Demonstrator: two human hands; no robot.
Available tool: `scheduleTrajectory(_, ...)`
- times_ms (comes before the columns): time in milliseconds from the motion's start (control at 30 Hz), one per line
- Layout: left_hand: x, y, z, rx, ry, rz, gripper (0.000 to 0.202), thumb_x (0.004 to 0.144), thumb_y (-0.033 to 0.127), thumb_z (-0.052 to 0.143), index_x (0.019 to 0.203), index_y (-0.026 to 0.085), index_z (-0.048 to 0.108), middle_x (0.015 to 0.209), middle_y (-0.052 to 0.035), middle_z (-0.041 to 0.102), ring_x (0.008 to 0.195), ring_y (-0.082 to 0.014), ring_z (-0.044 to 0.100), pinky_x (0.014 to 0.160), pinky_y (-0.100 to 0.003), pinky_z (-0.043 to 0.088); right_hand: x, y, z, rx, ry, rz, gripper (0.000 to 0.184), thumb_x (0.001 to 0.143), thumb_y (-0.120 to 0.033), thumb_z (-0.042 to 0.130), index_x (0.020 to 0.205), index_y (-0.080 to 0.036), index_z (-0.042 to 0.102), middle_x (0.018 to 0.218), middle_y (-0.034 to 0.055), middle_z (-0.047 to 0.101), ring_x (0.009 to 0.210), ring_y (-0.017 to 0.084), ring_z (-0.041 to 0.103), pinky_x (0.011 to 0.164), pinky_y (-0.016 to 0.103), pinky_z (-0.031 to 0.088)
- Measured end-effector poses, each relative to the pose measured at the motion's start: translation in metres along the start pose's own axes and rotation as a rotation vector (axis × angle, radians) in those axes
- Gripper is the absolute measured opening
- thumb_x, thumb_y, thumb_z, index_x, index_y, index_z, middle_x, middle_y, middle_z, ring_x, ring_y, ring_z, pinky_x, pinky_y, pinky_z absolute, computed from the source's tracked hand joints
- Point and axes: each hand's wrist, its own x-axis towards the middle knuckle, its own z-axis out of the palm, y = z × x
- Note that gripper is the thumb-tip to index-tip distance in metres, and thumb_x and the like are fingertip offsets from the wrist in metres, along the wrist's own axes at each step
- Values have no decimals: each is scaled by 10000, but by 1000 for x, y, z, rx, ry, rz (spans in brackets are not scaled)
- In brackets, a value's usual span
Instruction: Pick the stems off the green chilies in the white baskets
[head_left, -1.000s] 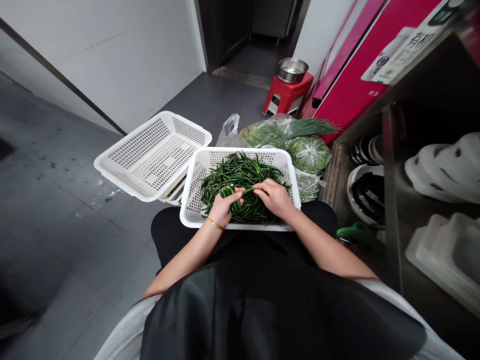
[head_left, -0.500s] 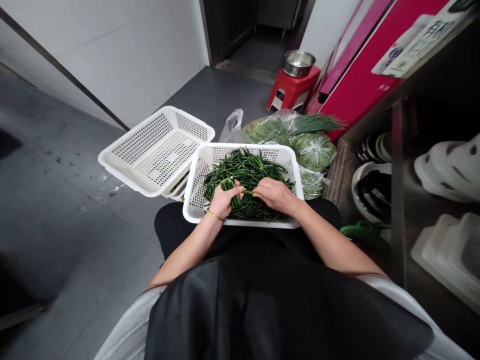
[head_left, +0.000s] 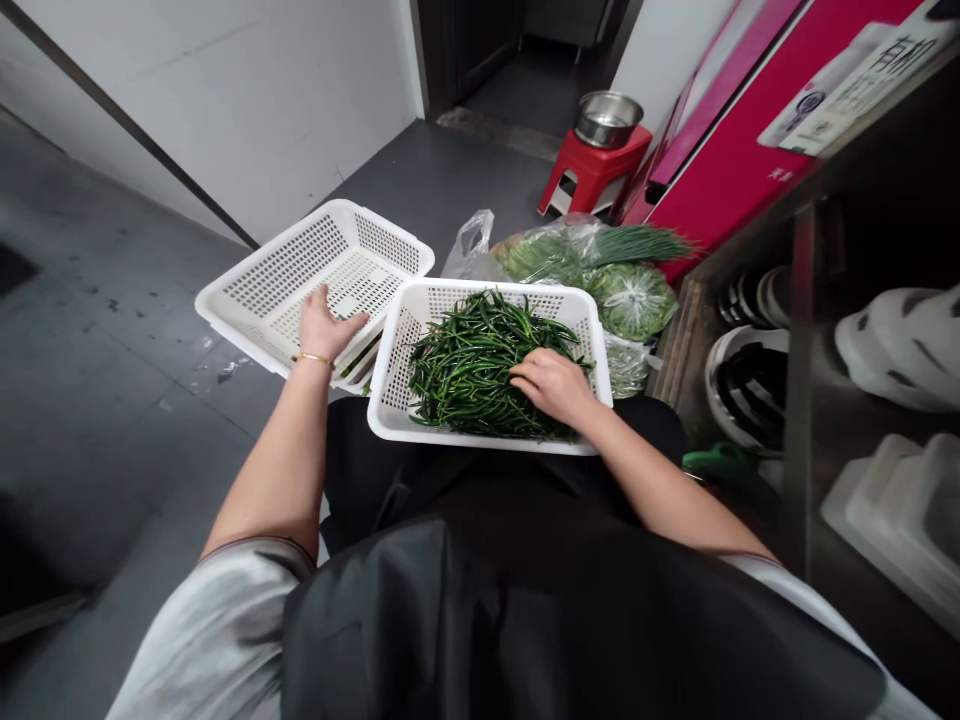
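A white perforated basket rests on my lap, heaped with long green chili peppers. My left hand is over the near side of a second white basket at the left, thumb and fingers spread. No chili shows in its fingers. On the right part of the heap lies my right hand, its fingers curled and pressed together. Whatever is between those fingertips is too small to make out.
Bagged green vegetables and a bundle of thin green stalks lie beyond the lap basket. Behind them, a metal pot stands on a red stool. Shelving with stacked white containers lines the right side.
My left hand has moved left from the chili heap to the other basket, letting go of the chilies it held. My right hand stays over the heap.
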Motion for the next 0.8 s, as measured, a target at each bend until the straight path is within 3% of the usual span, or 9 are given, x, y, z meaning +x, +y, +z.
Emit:
scheduleTrajectory(67, -28, 16, 14, 39, -87, 161, 518, 663, 281, 752, 1127, 96, 615, 1190, -163, 631, 1130, -313, 556, 1005, -495, 412, 16, -18, 12, -76, -119, -6, 313, 937, -369, 494, 993, -154, 715, 1000, 133, 619, 960, 245, 515, 804, 344, 409)
scheduleTrajectory(133, -67, 39, 35, 8, -254, 338, 328, 792, 285, 632, 1082, 135, 658, 1116, -116, 674, 1057, -251, 598, 971, -445, 449, 29, -27, 22, -143, -219, -16, 278, 923, -326, 518, 919, -138, 723, 983, 148, 617, 964, 261, 503, 771, 348, 387)
scheduleTrajectory(200, -106, 60, 57, -2, -421, 487, 204, 832, 260, 586, 975, 174, 703, 1033, -92, 701, 1035, -237, 608, 985, -438, 434, 35, -25, 23, -155, -252, -35, 266, 928, -289, 508, 891, -142, 726, 955, 144, 625, 953, 253, 508, 756, 340, 374)
scheduleTrajectory(267, -135, 75, 77, -41, -539, 546, 184, 800, 220, 624, 955, 197, 721, 1036, -106, 700, 1095, -269, 587, 1001, -469, 405, 33, -14, 16, -103, -221, -52, 272, 936, -309, 504, 897, -164, 730, 908, 122, 638, 912, 233, 530, 759, 329, 376)
scheduleTrajectory(400, -155, 91, 98, -332, -629, 332, 243, 684, 176, 742, 917, 242, 743, 973, -103, 707, 1080, -279, 599, 1004, -437, 389, 17, 7, -7, 161, -79, -42, 274, 938, -346, 509, 879, -189, 725, 828, 75, 650, 806, 186, 579, 733, 291, 413)
scheduleTrajectory(533, -155, 106, 103, -523, -651, 125, 120, 713, 200, 710, 829, 223, 730, 844, -53, 722, 809, -201, 642, 820, -319, 472, 9, 10, -5, 463, 109, 138, 216, 895, -324, 553, 813, -176, 688, 807, 50, 665, 727, 153, 594, 688, 270, 438)
scheduleTrajectory(667, -157, 113, 102, -545, -762, -4, 75, 762, 241, 659, 727, 175, 658, 659, -28, 679, 543, -130, 575, 568, -239, 452, 15, 8, 14, 804, 68, 371, 232, 783, -389, 641, 714, -168, 655, 629, 7, 643, 583, 128, 563, 581, 253, 445)
scheduleTrajectory(800, -155, 107, 96, -646, -839, -277, 191, 762, 322, 687, 766, 152, 599, 639, -49, 670, 520, -135, 612, 506, -230, 457, 17, 13, 12, 1211, 27, 565, 324, 677, -471, 723, 703, -159, 636, 583, 11, 641, 525, 118, 580, 541, 252, 495)
